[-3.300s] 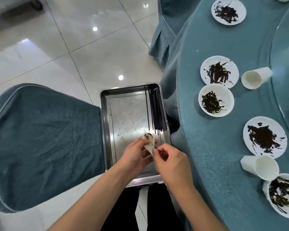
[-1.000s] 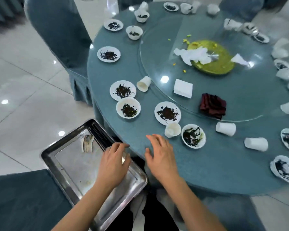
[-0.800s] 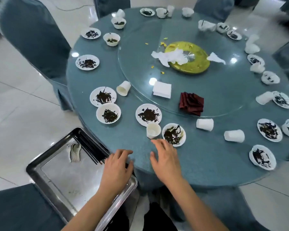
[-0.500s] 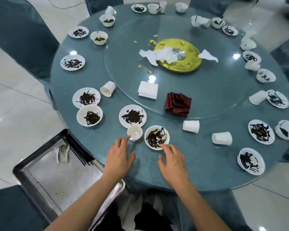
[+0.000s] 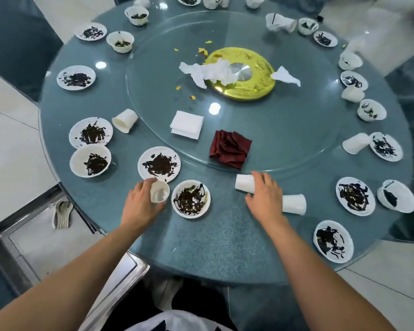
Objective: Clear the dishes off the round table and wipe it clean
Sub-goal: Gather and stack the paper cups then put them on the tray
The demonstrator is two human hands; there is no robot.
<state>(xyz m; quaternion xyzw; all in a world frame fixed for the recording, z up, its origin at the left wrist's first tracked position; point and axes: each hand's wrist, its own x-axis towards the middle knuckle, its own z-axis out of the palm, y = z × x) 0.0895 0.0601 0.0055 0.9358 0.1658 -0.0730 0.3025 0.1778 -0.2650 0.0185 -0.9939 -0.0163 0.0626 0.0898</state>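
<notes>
**Dishes mostly still on the worktop, clearing barely started**

Dishes ring the round worktop (image 5: 225,247): dirty plates and bowls, plus paper cups, several tipped over. Left hand (image 5: 139,206) has its fingers (image 5: 142,187) curled round an upright cup (image 5: 160,194) near the front edge, between a smeared plate (image 5: 159,164) and a smeared bowl (image 5: 191,199). Right hand (image 5: 264,199) rests on a tipped cup (image 5: 243,183), fingers loosely spread over it; can't tell if it's a real grip yet. Another tipped cup (image 5: 294,204) lies just beside that wrist.

Progress, my read: early. Metal tray (image 5: 0,244) at lower left, beside the worktop, shows only some spoons (image 5: 63,213). Nearly everything is left to collect, and wiping hasn't begun.

Surface: blue-grey top with a glass turntable (image 5: 296,130) in the middle, carrying a gold disc (image 5: 249,87), crumpled tissues (image 5: 208,71), a folded white napkin (image 5: 187,124), a dark red cloth (image 5: 230,149) and yellow crumbs. Room: glossy white tile floor, blue-covered chairs around.
</notes>
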